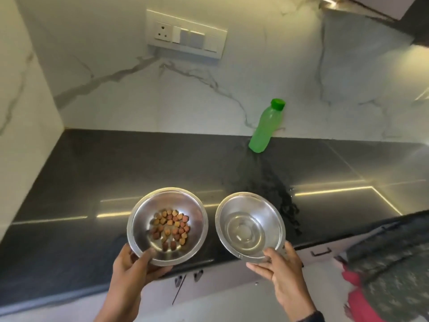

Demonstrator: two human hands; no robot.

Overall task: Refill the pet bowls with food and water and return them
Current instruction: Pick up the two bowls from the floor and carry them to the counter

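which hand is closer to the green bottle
Right. The right hand, gripping the water bowl, lies almost directly in front of the green bottle; the left hand, gripping the kibble bowl, is farther left.

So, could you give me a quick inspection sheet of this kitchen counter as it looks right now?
Surface: dark counter, glossy, with a wet trail running forward from the bottle.
Job's things: food bowl with kibble and water bowl with water, side by side at the front edge, not touching; green bottle stands by the wall, cap on.
Clutter: nothing seen.
Grips: left hand holds the food bowl's rim; right hand holds the water bowl's rim. Whether the bowls are lifted, cannot tell.
Cables: nothing seen.
Surroundings: marble wall with switch panel; cabinet handle below; patterned fabric at right.
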